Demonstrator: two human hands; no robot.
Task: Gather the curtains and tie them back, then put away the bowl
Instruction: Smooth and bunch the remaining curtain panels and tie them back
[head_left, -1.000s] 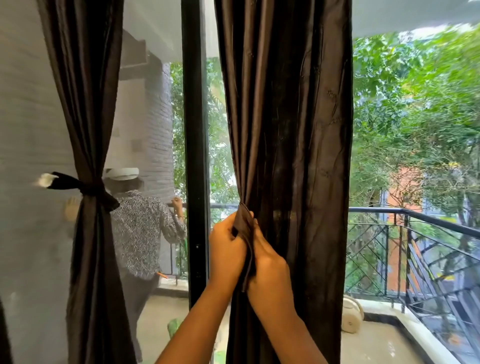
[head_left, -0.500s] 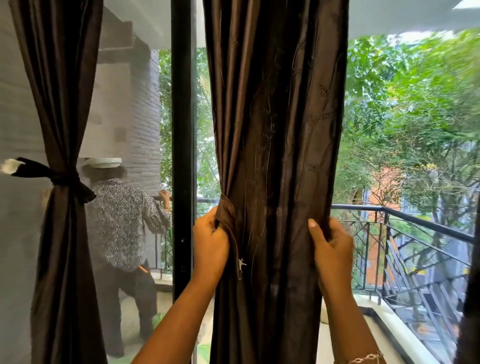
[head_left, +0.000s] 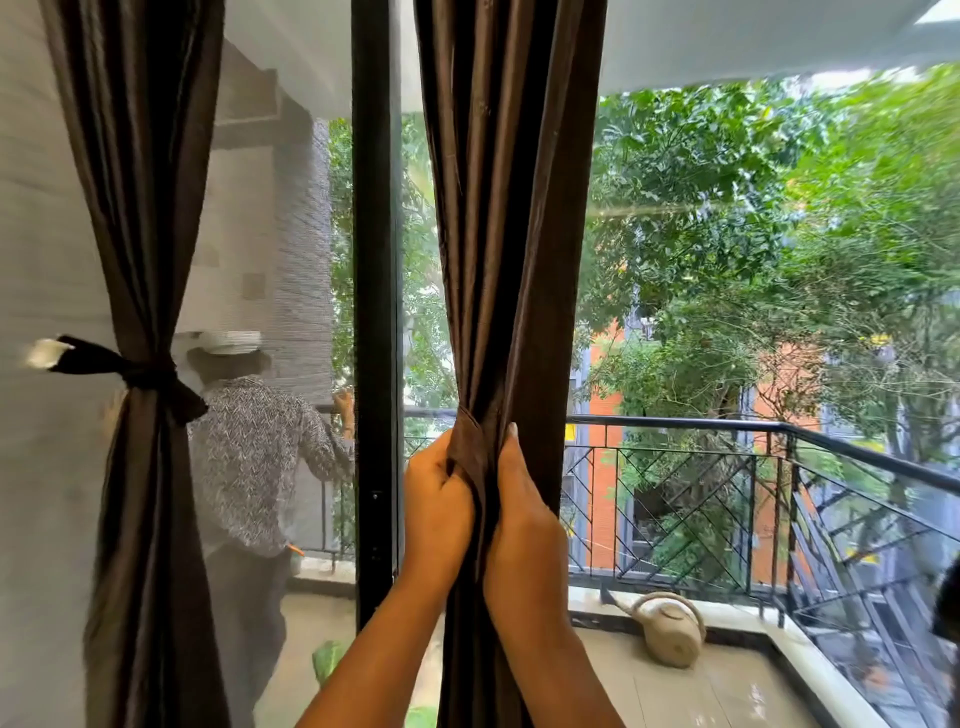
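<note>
Closest, both forearms rise from the bottom edge, cut off below the elbow. The left hand (head_left: 436, 499) and the right hand (head_left: 524, 519) are clenched side by side on the middle curtain (head_left: 511, 234), bunching its dark brown folds into a narrow waist between them; most fingertips are buried in the cloth. Its top and hem run out of view. Left of it stands a black door frame (head_left: 371, 312), then a second curtain (head_left: 143, 208) already cinched by a dark tie-back (head_left: 140, 371) whose pale end is blurred. Beyond the hazy screen, a person in a patterned shirt (head_left: 254, 457) stands partly hidden. Farther out, a watering can (head_left: 670, 629) lies by the balcony railing (head_left: 727, 499). No bowl is visible.
</note>
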